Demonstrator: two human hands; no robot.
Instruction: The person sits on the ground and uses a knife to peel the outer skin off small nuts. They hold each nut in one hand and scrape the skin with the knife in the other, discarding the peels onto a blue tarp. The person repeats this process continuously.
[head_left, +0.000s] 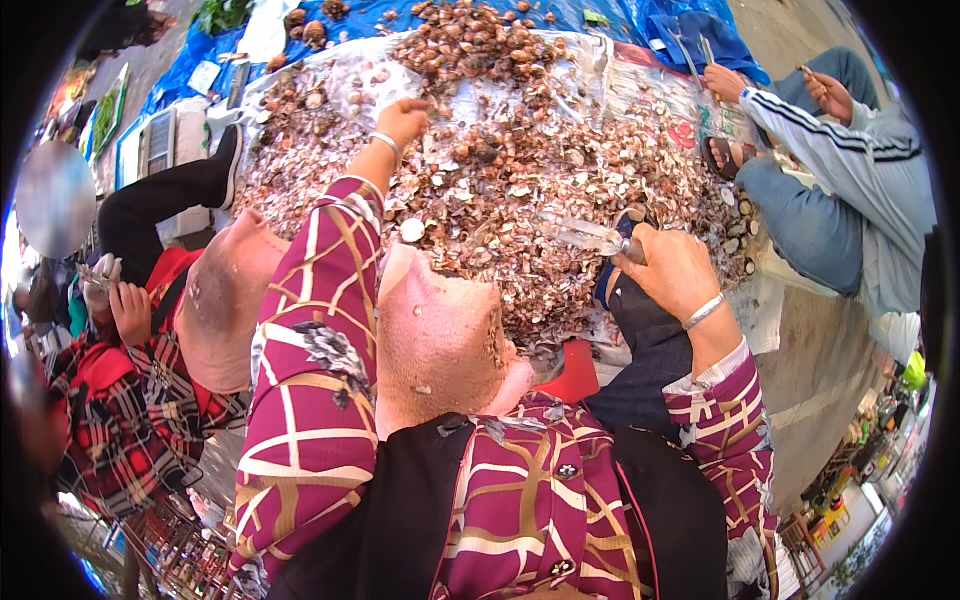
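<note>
My left hand (403, 122) reaches out over the far part of the sheet, beside a clear plastic bag (371, 84) with pale peeled pieces in it. Its fingers are bent, and whether they hold anything cannot be told. Closed around a knife's handle, my right hand (670, 271) is low at the right; the knife's wide blade (585, 236) points left over the peelings. Brown and white peelings (540, 277) cover the ground sheet. Beyond them lies a heap of small brown corms or bulbs (480, 45). A pink cloth (439, 337) covers my knee.
A person in a plaid shirt (112, 420) sits at left, a pink cloth over one knee. At right, a co-worker's hand (724, 81) holds a knife. A blue tarp (360, 30) lies at the back with several larger corms. A red object (574, 371) stands between my legs.
</note>
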